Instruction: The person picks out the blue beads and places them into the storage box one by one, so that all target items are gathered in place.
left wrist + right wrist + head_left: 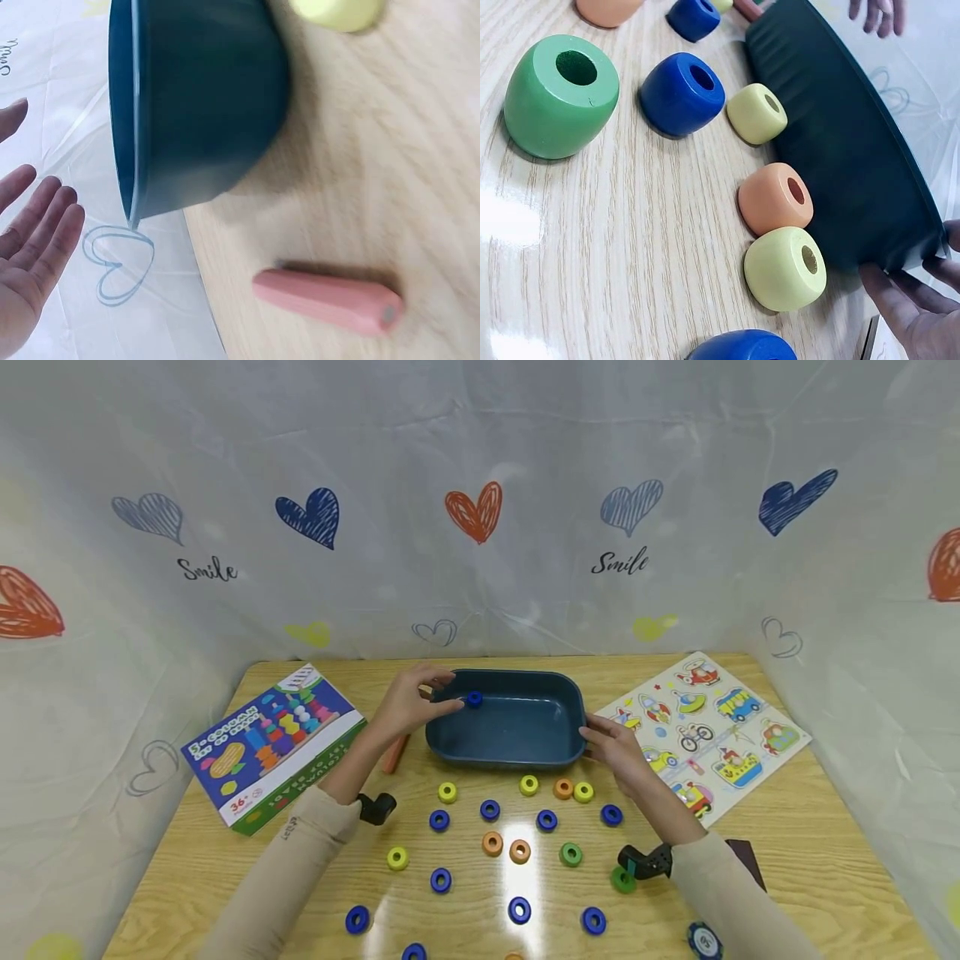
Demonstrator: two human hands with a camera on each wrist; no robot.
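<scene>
A dark teal basin point(517, 758) stands at the back middle of the table, a single blue bead point(475, 699) showing inside near its left end. My left hand point(417, 700) is over the basin's left rim, thumb and fingers spread apart around an empty gap, the thumb tip close to that bead. In the left wrist view the fingers point(46, 225) extend loosely and hold nothing. At the opposite end, my right hand point(617, 748) grips the basin's right side, thumb at the rim and fingertips point(889, 296) against the outer wall.
Blue, yellow, orange and green beads point(490, 810) lie scattered in front of the basin. A bead-set box point(273, 747) is at the left, a picture puzzle board point(701, 735) at the right. A reddish stick point(330, 301) lies left of the basin, a round chip point(703, 940) front right.
</scene>
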